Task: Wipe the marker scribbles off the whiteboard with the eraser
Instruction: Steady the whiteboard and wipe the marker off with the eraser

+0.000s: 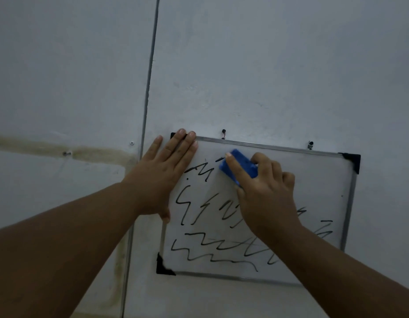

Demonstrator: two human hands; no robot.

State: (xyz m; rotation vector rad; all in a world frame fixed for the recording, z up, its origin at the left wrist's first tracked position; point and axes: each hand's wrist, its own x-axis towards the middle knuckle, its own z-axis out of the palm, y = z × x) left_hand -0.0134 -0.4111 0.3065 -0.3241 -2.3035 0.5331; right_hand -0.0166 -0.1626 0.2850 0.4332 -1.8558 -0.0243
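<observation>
Pale grey wall (267, 65) fills most of the frame, with a thin vertical seam (150, 72) running down left of centre and a yellowish stain (95, 154) crossing the middle left. We see a small whiteboard (313, 180) hanging on this wall in the lower right half of the frame, framed in silver metal with black plastic corner caps (352, 160). Two small hooks or screws (223, 131) sit just above its top edge.

Our left hand (162, 173) lies flat, fingers spread fairly wide, over the board's upper left corner, partly on the board and partly on the wall beside it. Our right hand (265, 193) grips a blue eraser (239, 167), thumb along its near side and fingers curled over the far side, pressing it against the board's upper middle area.

Black marker scribbles (199, 246) cover the lower and left parts of the board: zigzags along the bottom, a row of jagged strokes across the middle, and a few short marks between the two hands. To the right of the eraser, the upper right part of the board shows bare white. Several strokes are hidden behind our right forearm.
</observation>
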